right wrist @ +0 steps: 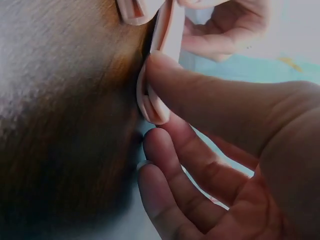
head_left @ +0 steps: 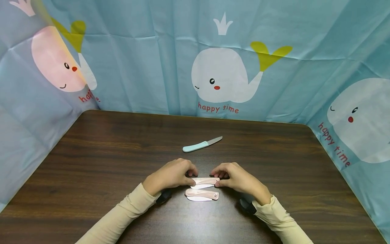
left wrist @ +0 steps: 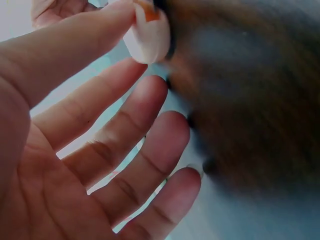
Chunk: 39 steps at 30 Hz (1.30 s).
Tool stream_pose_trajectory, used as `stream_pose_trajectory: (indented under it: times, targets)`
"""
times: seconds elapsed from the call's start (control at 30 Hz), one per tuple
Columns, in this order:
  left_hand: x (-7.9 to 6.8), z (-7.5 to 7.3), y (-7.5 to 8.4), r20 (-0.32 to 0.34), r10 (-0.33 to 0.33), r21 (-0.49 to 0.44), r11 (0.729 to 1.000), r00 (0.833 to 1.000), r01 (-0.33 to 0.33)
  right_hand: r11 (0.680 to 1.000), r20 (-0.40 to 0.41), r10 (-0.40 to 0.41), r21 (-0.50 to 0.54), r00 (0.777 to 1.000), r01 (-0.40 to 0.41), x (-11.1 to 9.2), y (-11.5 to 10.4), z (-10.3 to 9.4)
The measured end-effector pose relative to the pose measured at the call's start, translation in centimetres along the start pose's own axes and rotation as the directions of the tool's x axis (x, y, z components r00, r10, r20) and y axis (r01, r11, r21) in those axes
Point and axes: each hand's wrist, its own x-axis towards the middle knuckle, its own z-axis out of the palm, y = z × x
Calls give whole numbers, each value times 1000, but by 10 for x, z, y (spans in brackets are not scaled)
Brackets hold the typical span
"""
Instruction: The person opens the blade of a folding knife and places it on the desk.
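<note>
Two pink folding knives with white blades lie parallel on the table, close in front of the person. On the farther pink folding knife (head_left: 206,181), the left hand (head_left: 175,173) pinches the left end between thumb and index finger. The right hand (head_left: 239,177) pinches the right end, at the pivot. The right wrist view shows that thumb on the slotted handle end (right wrist: 159,107), the other fingers loosely bent. In the left wrist view the rounded pink end (left wrist: 150,45) sits at the thumb tip. Nearer the body, the second pink folding knife (head_left: 202,194) is untouched, its blade partly folded out.
Farther back on the dark wood table (head_left: 122,145) lies a light blue folding knife (head_left: 195,146), its blade out and pointing right. A blue curtain (head_left: 170,67) with whale prints hangs behind the table and along both sides. Dark straps (head_left: 248,205) sit at both wrists.
</note>
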Motion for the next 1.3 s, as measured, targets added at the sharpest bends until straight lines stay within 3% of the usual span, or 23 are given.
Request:
stream_pose_trajectory:
  times: [0.33, 0.6, 0.83, 1.13, 1.3]
  targets:
    - [2, 4, -1, -16, 5, -52, 999, 1000, -6, 997, -24, -31, -67, 999, 29, 0, 0, -1]
    - [2, 1, -4, -4, 23, -131, 991, 1000, -23, 999, -82, -49, -12, 995, 48, 1, 1, -1]
    - [2, -4, -5, -33, 50, -164, 985, 998, -54, 998, -167, -59, 25, 984, 64, 1, -1, -6]
    - [1, -11, -4, -113, 38, -283, 957, 993, -69, 989, -348, -13, 136, 938, 64, 0, -5, -10]
    - [1, -13, -1, -172, 23, -326, 942, 985, -78, 968, -389, 50, 245, 920, 51, -1, -7, -10]
